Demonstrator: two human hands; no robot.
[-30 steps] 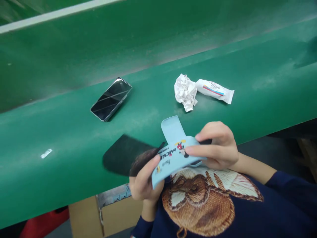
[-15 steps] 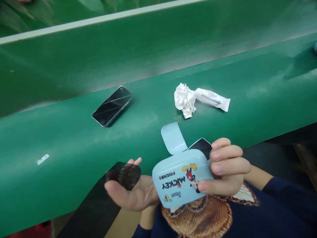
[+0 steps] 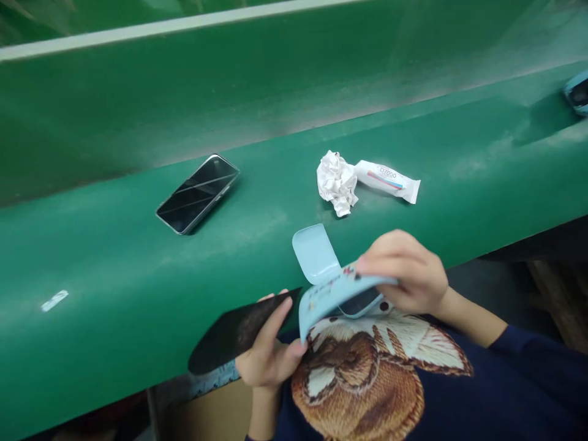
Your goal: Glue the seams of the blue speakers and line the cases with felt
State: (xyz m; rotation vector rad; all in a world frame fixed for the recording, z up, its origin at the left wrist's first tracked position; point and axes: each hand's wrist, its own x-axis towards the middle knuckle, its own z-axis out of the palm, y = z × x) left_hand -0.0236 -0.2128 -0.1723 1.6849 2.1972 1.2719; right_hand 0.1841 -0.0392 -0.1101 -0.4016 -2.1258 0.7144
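Note:
My right hand (image 3: pixel 407 269), somewhat blurred, pinches a light blue plastic cover (image 3: pixel 328 300) printed with cartoon figures and letters. The cover is tilted, so I see it nearly edge-on. My left hand (image 3: pixel 271 352) has a dark, thin sheet (image 3: pixel 234 337) between its fingers, and its thumb is at the cover's near left corner. Under the cover shows a blue-rimmed piece with a dark face (image 3: pixel 361 303), partly hidden. Just beyond the cover lies a plain light blue rounded piece (image 3: pixel 316 251) on the green surface.
On the green trough-like surface (image 3: pixel 114 263) lie a black-screened phone (image 3: pixel 198 193), a crumpled white paper (image 3: pixel 337 180) and a white tube marked D7000 (image 3: pixel 388 179). A small pale strip (image 3: pixel 55 301) is at left. A blue object (image 3: pixel 577 95) is at the far right edge.
My right hand has tipped the printed cover from facing up to nearly edge-on. My left hand, before palm up and open beneath the dark sheet, has closed on it and come to the cover's corner.

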